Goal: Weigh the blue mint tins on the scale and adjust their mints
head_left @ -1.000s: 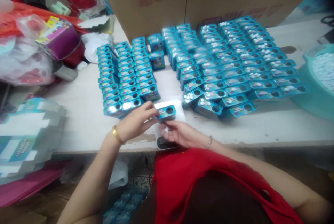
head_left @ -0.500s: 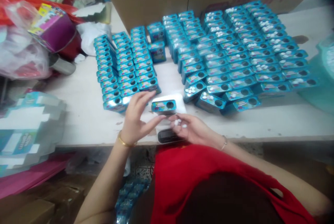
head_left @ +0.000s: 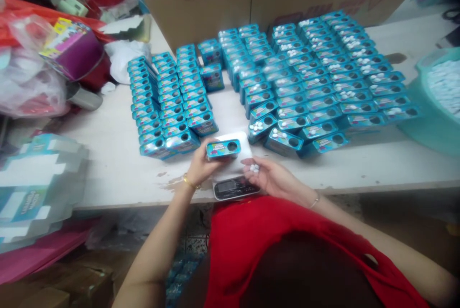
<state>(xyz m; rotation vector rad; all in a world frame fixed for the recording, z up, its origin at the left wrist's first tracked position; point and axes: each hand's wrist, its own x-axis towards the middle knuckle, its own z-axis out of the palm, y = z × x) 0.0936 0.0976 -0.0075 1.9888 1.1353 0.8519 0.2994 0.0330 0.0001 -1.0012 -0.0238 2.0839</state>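
Note:
My left hand (head_left: 204, 160) is closed around the left side of a blue tin (head_left: 220, 150) with a dark round hole in its top. The tin is over the white plate of a small digital scale (head_left: 236, 187); whether it touches the plate I cannot tell. To its right, my right hand (head_left: 269, 176) is cupped, with several small white candies (head_left: 254, 168) in its curled fingers. Rows of similar blue tins stand behind: a left group (head_left: 176, 92) and a right group (head_left: 316, 90) with white candies on many of their tops.
A green basin (head_left: 419, 128) full of white pieces stands at the right. Behind the tins rises a large cardboard box (head_left: 208, 1). At the left are flattened printed cartons (head_left: 39, 183), plastic bags (head_left: 28, 78) and a purple box (head_left: 77, 49). The table's front edge (head_left: 323, 186) runs close to my body.
My left hand has gone from open beside the tin to gripping it, and the tin has shifted slightly left. My right hand still holds the candies; the camera view has shifted slightly.

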